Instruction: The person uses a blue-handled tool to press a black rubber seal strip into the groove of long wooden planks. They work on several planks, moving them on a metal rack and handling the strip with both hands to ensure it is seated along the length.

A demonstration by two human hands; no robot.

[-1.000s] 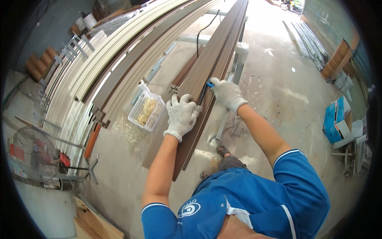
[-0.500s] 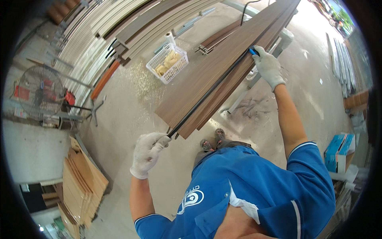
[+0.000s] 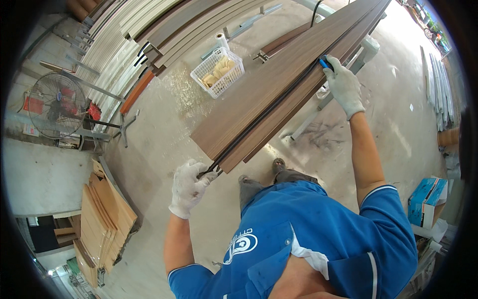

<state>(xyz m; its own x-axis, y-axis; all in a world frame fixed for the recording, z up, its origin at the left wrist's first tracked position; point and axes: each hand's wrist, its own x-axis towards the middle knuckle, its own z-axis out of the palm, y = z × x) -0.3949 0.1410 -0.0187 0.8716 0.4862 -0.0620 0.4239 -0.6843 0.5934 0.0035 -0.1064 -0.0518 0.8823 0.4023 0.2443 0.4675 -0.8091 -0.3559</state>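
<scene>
A long black strip (image 3: 266,112) runs lengthwise along a brown wood-grain board (image 3: 249,107), over the line beside its near raised edge. At the board's near end, my left hand (image 3: 188,188) in a white glove pinches the strip's end. My right hand (image 3: 344,85), gloved too, rests farther up on the board beside the strip. Its fingers close round a small blue object (image 3: 323,64), whose kind I cannot tell.
A white plastic basket (image 3: 219,74) with yellowish pieces stands on the floor left of the board. Stacked long profiles (image 3: 164,40) lie beyond it. A standing fan (image 3: 57,104) is far left, above leaning brown sheets (image 3: 107,219). A blue box (image 3: 427,199) sits at right.
The strip has come down from above the board to lie close along it. My left hand has moved slightly forward and right. My right hand has shifted slightly right.
</scene>
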